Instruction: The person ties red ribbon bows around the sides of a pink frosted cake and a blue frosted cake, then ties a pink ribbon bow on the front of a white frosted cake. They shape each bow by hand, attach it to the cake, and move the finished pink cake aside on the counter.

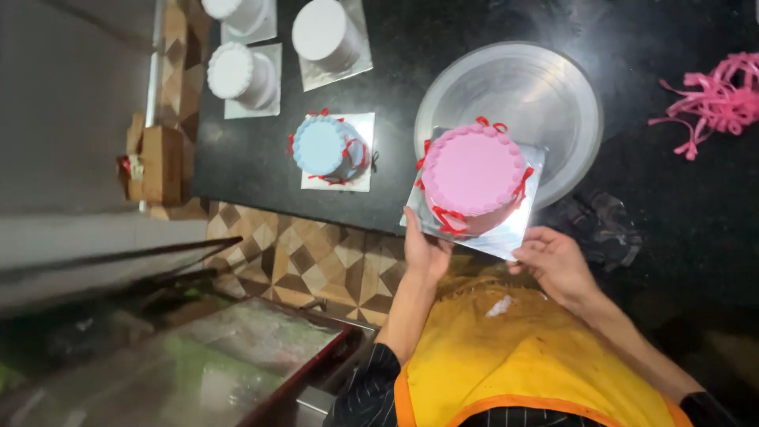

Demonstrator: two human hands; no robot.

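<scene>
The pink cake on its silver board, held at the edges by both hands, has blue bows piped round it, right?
Not quite. The head view shows the pink cake on its silver board, left hand and right hand at the edges, but the bows are red.

1. A cake [473, 175] sits on a square board [506, 233], held between the left hand [424, 251] and right hand [553, 261].
2. Beyond the hands, a turntable [545, 95] lies under the board.
3. Left of the left hand stands a smaller cake [322, 147]; three plain cakes [237, 75] lie farther beyond.
4. Far right of the right hand lies a ribbon heap [715, 99].
</scene>
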